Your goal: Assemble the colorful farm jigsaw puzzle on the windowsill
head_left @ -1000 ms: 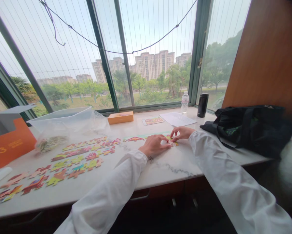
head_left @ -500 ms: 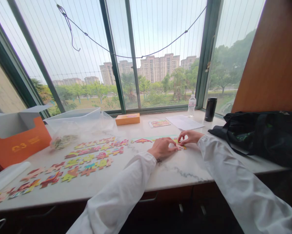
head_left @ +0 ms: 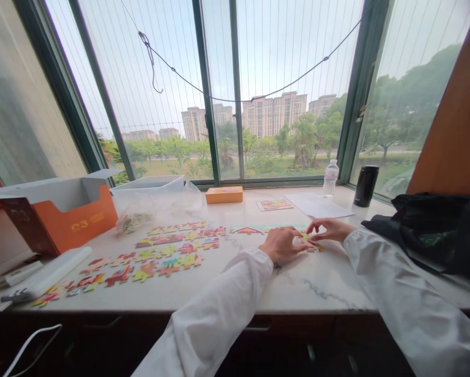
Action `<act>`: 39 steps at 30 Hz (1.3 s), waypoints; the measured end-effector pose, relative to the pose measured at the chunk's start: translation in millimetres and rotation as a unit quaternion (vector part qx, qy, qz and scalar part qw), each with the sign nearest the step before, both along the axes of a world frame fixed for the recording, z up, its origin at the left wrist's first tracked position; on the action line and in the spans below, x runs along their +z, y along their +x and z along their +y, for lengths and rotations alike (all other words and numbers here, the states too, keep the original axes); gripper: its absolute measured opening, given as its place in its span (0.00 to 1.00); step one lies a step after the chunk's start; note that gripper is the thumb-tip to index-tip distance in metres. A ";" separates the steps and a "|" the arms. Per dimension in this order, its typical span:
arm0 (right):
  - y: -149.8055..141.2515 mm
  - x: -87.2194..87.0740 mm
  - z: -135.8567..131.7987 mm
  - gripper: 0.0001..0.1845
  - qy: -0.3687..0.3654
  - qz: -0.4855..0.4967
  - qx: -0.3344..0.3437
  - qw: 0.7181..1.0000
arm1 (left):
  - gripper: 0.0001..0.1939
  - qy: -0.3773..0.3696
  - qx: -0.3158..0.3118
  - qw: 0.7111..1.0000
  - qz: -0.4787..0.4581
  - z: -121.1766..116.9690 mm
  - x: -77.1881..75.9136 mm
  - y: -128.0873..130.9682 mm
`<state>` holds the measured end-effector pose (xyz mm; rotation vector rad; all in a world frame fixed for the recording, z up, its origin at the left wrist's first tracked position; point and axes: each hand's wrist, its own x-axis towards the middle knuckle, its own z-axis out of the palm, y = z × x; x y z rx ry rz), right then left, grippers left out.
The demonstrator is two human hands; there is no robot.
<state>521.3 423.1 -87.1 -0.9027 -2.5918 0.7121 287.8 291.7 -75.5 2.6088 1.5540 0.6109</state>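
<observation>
My left hand (head_left: 284, 244) rests on the tabletop with its fingers bent in at a jigsaw piece (head_left: 314, 247). Across from it, my right hand (head_left: 329, 230) pinches thumb and fingertips at the same small cluster of pieces. The assembled puzzle strip (head_left: 247, 230), with a red roof pattern and a green edge, runs behind my left hand and is partly covered by it. Rows of loose jigsaw pieces (head_left: 172, 266) lie face up to the left. How the pieces at my fingertips join is too small to make out.
An orange box (head_left: 89, 214), a clear plastic bin (head_left: 152, 184) and a bag of pieces (head_left: 134, 222) stand at the left. Further back are a small orange box (head_left: 224, 195), a picture card (head_left: 274, 204), paper (head_left: 317, 205), a bottle (head_left: 330, 179), a black tumbler (head_left: 365, 186) and a black bag (head_left: 435, 230).
The head view has swung left, so everything sits further right in the picture and more of the orange box shows. Both hands stay at the same pieces, with only slight finger movement.
</observation>
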 end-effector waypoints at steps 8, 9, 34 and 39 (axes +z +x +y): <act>-0.7 8.4 -7.9 0.33 -0.011 -0.005 -0.011 1.000 | 0.23 0.002 -0.006 1.000 0.005 0.0 -2.0 0.8; -0.3 9.6 -8.8 0.33 -0.008 -0.006 -0.014 1.000 | 0.24 0.001 -0.006 1.000 0.005 0.3 -1.7 1.2; -19.0 39.5 -19.2 0.34 0.030 -0.011 -0.047 0.998 | 0.21 -0.053 0.101 0.990 0.086 -0.9 64.8 -69.2; -91.8 54.1 -36.8 0.29 0.079 -0.004 0.024 0.997 | 0.15 -0.027 0.234 0.963 0.127 -21.8 84.1 -183.0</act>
